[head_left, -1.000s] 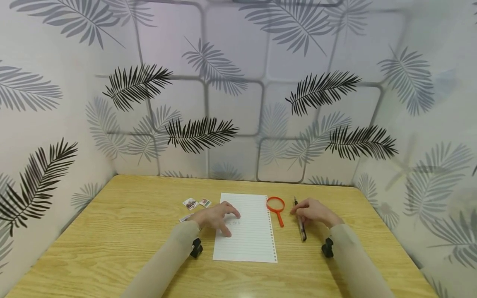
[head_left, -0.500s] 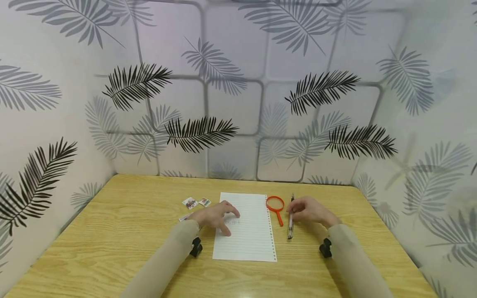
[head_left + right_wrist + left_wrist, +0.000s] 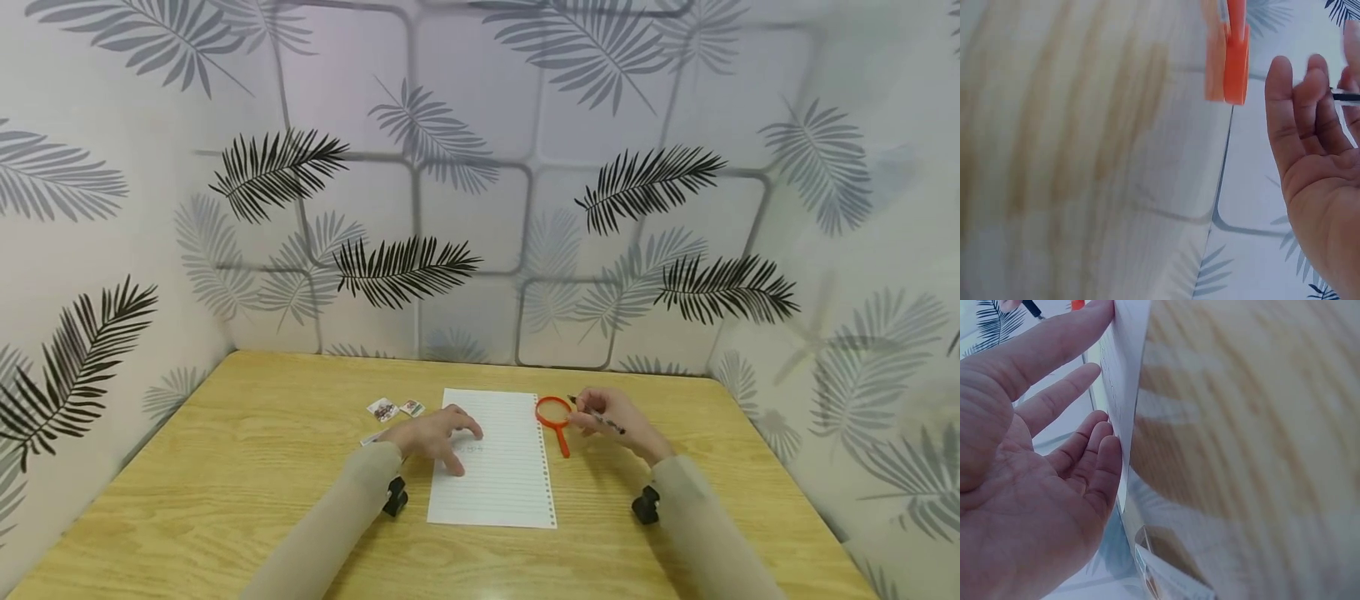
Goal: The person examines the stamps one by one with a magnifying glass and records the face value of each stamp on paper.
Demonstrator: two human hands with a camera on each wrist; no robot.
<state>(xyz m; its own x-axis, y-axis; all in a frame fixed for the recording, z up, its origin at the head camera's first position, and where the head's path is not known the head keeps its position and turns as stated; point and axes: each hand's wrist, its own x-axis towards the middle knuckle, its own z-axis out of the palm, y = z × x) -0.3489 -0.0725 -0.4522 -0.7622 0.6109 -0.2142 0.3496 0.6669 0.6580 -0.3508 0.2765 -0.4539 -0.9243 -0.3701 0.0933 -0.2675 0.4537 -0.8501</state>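
Observation:
My left hand (image 3: 431,436) rests on a sheet of lined, hole-punched paper (image 3: 495,492), its fingers spread and their tips touching the left part. A few faint pencil-like marks show beside those fingers. In my right hand (image 3: 626,421), raised off the table, a slim dark pen (image 3: 609,423) is pinched between thumb and fingers. It lies slantwise, its dark tip toward the upper left. Just left of that hand, a red-orange magnifying glass (image 3: 562,443) lies on the table, its rim by the paper's right edge. The right wrist view shows its orange handle (image 3: 1235,72) and only a dark bit of the pen (image 3: 1344,97).
Two small printed stickers or cards (image 3: 383,409) lie left of the paper, and another flat piece (image 3: 371,438) is partly hidden behind the left wrist. The wooden table (image 3: 225,467) meets leaf-patterned walls (image 3: 465,325) at its back and sides.
My right hand has picked the pen up off the table, moved a little left toward the magnifying glass, and turned the pen from near-upright to slanting. The left hand has stayed put.

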